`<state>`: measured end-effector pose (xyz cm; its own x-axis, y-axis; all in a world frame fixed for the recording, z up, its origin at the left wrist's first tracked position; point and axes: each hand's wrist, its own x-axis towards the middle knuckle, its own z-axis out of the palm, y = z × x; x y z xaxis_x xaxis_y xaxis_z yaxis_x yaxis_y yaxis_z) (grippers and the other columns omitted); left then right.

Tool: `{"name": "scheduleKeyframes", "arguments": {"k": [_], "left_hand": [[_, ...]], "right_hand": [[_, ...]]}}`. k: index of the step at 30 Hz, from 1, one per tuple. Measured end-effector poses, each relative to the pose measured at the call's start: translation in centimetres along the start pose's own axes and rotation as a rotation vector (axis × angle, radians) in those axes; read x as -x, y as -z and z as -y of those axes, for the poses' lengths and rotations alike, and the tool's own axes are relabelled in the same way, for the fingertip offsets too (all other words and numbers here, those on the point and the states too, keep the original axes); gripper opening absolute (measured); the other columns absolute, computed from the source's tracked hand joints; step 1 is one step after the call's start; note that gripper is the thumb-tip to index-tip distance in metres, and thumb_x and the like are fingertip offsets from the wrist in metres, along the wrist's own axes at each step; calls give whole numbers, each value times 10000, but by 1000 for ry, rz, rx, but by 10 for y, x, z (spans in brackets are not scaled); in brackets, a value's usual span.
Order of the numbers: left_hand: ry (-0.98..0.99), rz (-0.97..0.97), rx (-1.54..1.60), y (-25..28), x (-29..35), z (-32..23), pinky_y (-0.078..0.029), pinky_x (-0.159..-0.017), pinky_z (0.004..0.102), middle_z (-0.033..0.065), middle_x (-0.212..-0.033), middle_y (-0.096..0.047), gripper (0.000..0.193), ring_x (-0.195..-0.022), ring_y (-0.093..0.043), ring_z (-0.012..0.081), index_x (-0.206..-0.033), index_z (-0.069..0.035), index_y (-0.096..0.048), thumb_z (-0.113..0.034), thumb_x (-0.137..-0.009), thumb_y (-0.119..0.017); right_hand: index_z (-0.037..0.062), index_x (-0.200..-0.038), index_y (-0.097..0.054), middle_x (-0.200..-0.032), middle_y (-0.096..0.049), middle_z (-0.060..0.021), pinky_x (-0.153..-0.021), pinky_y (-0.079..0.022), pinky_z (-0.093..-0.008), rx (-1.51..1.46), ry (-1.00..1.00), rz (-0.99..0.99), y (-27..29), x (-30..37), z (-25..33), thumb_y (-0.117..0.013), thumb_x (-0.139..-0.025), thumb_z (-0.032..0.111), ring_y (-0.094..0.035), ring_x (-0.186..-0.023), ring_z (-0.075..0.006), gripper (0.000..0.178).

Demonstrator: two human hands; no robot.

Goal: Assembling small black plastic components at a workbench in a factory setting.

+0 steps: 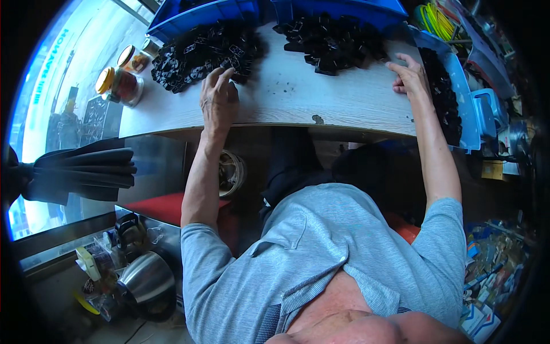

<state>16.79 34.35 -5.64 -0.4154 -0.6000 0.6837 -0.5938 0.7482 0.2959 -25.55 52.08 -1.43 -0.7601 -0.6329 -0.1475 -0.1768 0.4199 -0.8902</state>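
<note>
My left hand (pixel 219 103) is at the near edge of the left heap of small black plastic parts (pixel 197 54). Its fingers are bent and closed together, and whatever they may hold is hidden. My right hand (pixel 411 77) hovers by the right end of a second heap of black parts (pixel 335 46). The index finger points out, the other fingers curl loosely apart, and nothing shows between them. Both heaps lie on a pale wood-grain table (pixel 275 103). Right of my right hand, a light blue bin (pixel 467 106) holds more black parts.
Two blue crates (pixel 206 12) (pixel 349 11) stand behind the heaps. Jars with lids (pixel 125 86) sit at the table's left end. A steel kettle (pixel 150 278) is low at left, a bucket (pixel 232 172) under the table. Yellow-green cable (pixel 435 23) lies at far right.
</note>
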Motion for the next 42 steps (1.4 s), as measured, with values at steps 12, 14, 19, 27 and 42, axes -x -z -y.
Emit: {"name": "scheduleKeyframes", "arguments": {"k": [12,14,19,27,42], "left_hand": [[-40,112,-102,-2,3,-12,-544,-879,452,161,-1243,-631,411,-1102,-598,360,-1207,-174,-719,-77,-807,-717],[-45,128,-96,1,5,-15,-546,-867,451,159,-1235,-632,423,-1098,-598,356,-1217,-189,-720,-79,-808,-718],[-81,160,-110,5,4,-31,-549,-800,416,114,-1026,-689,318,-970,-634,309,-1171,-198,-745,-183,-854,-729],[-8,202,-110,-6,4,-52,-539,-830,400,97,-1014,-712,244,-940,-657,296,-1122,-146,-752,-248,-901,-734],[-44,173,-64,-12,8,-58,-546,-860,389,89,-1048,-736,211,-962,-674,292,-1105,-120,-733,-110,-897,-699]], "right_hand": [[144,-1311,-662,-718,-631,-59,-387,-448,-259,292,107,-21,-20,-21,2,-787,-859,214,-529,-451,-104,475],[141,-1305,-663,-720,-633,-62,-388,-447,-258,289,95,2,-18,-22,0,-791,-856,215,-533,-455,-103,473],[142,-1314,-651,-704,-620,-60,-387,-452,-256,268,140,15,-21,-15,3,-797,-844,180,-542,-461,-108,494],[151,-1330,-646,-686,-603,-49,-382,-444,-254,292,175,65,-23,-11,9,-793,-831,174,-502,-449,-101,521],[160,-1347,-641,-733,-667,-73,-456,-504,-248,355,248,209,-18,-2,13,-795,-820,223,-571,-491,-98,553]]}}
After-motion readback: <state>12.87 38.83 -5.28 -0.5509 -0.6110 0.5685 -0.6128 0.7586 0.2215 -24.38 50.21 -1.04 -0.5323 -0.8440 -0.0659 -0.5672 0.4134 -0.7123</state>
